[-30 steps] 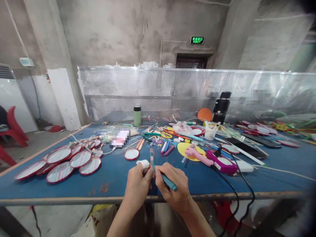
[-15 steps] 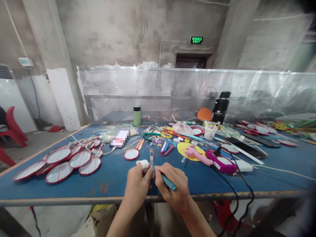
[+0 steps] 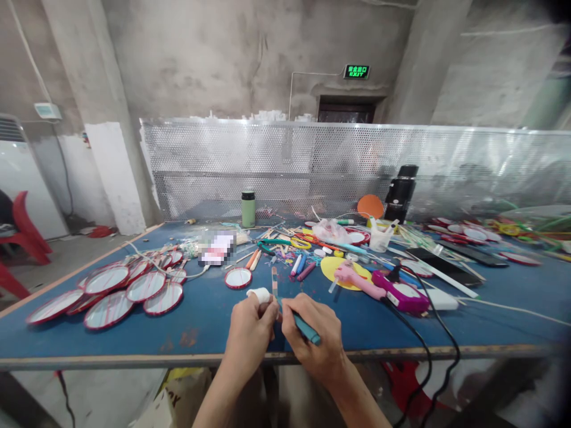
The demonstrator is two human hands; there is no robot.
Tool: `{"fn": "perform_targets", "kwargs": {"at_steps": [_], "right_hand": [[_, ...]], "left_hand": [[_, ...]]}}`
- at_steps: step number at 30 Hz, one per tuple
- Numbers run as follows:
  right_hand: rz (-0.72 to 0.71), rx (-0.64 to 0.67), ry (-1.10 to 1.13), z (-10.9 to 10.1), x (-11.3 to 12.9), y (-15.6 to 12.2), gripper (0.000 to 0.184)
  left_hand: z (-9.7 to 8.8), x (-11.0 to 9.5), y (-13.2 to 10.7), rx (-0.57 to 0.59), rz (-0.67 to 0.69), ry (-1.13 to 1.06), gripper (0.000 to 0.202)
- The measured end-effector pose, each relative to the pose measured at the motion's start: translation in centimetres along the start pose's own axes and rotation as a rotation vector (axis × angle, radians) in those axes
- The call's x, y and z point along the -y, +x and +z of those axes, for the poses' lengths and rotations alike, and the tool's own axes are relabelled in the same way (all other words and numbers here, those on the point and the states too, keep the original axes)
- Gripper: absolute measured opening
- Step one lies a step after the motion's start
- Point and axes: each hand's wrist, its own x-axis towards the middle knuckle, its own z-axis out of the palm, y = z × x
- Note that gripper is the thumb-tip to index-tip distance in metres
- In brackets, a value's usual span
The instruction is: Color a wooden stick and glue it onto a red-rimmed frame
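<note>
My left hand pinches the lower part of a thin flat wooden stick, which points away from me and has coloured bands on it. A white wrap covers one finger of that hand. In my right hand a teal marker is gripped like a pen, its tip end against or close to the stick; my fingers hide the exact contact. Just beyond my left hand lies a round white disc with a red rim. Orange, blue and purple markers rest past the stick.
Red-rimmed discs are heaped at the left, near a phone on a cable. To the right lie a pink glue gun, a yellow disc and a purple device with black cords. A green bottle and black flask stand behind.
Both hands stay nearly in place, with the marker still at the stick. The whole view has shifted very slightly.
</note>
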Motion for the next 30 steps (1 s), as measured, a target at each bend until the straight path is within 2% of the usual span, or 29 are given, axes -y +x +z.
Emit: {"fn": "perform_targets", "kwargs": {"at_steps": [7,13,30], "right_hand": [[-0.004,-0.038,-0.029,0.14,0.07,0.14,0.012],[-0.002,0.008,-0.002,0.09,-0.04,0.01,0.011],[-0.008,-0.024,-0.034,0.09,-0.01,0.18,0.012]], "left_hand": [[-0.06,-0.36,0.0,0.003,-0.009,-0.009,0.026],[0.01,-0.29,0.06,-0.015,-0.006,-0.009,0.024],[-0.11,-0.32,0.0,-0.003,-0.011,0.018,0.03]]}}
